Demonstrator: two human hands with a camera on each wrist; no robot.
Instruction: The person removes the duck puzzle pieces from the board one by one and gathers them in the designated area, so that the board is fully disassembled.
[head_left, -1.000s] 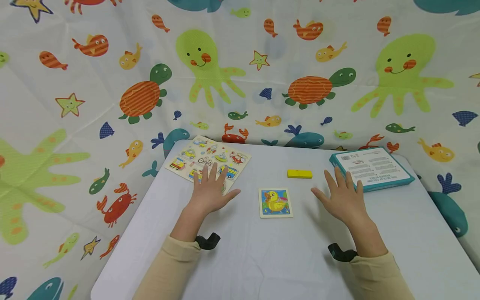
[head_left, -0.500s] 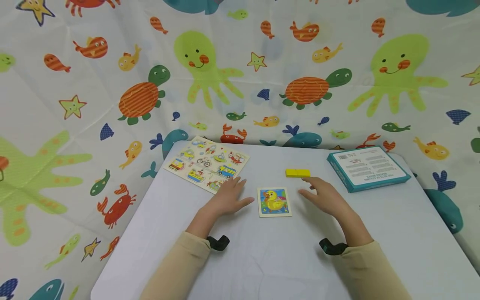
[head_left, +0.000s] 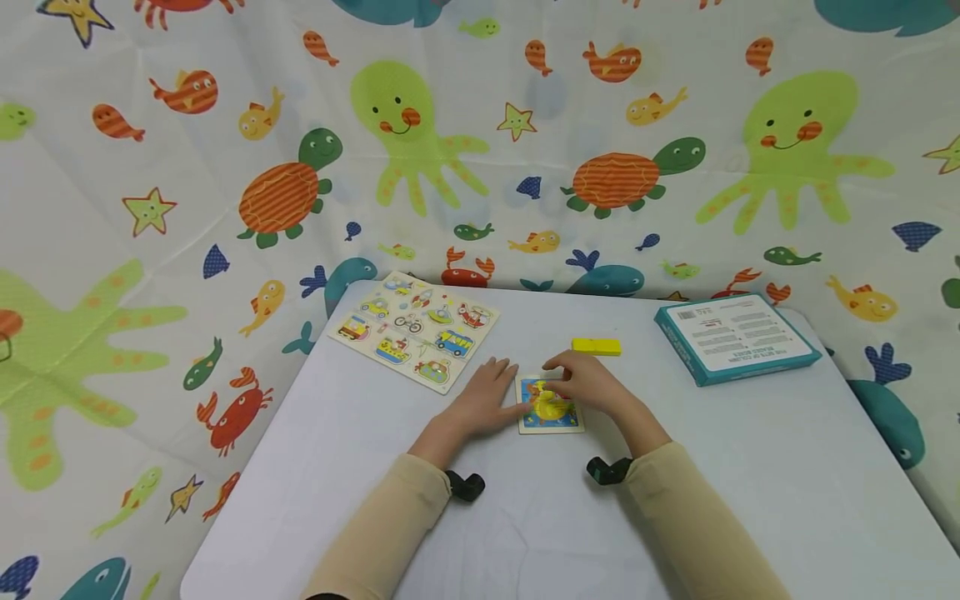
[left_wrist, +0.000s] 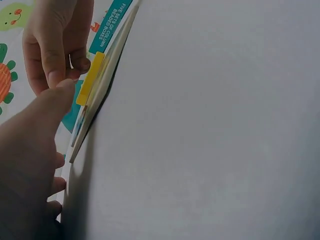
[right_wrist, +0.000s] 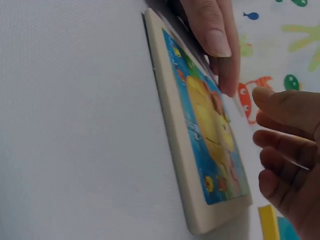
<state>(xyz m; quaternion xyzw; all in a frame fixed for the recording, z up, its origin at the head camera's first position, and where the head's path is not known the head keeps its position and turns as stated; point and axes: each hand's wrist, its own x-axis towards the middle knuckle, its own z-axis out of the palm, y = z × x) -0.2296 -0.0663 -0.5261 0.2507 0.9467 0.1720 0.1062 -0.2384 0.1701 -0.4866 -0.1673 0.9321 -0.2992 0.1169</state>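
A square wooden duck puzzle point(head_left: 561, 418) lies flat on the table in the head view, its yellow duck partly covered by fingers. My left hand point(head_left: 480, 400) is at its left side, fingers extended and thumb reaching over the picture. My right hand point(head_left: 596, 387) hovers above its upper right part with loosely bent fingers. In the right wrist view the right hand point(right_wrist: 290, 145) holds nothing and stays apart from the puzzle point(right_wrist: 212, 130). The left wrist view shows my left thumb near the puzzle's edge; whether it touches is unclear.
A yellow block point(head_left: 596, 347) lies just behind the puzzle. At the back left is a board with vehicle pictures point(head_left: 412, 325). A teal and white box point(head_left: 738, 337) stands at the back right. A sea-animal cloth point(head_left: 450, 150) hangs behind the white table point(head_left: 480, 533).
Both hands have moved inward from the sides to the duck puzzle. My right hand's spread fingers have bent. The left hand has left the vehicle board. The puzzle has stayed in place.
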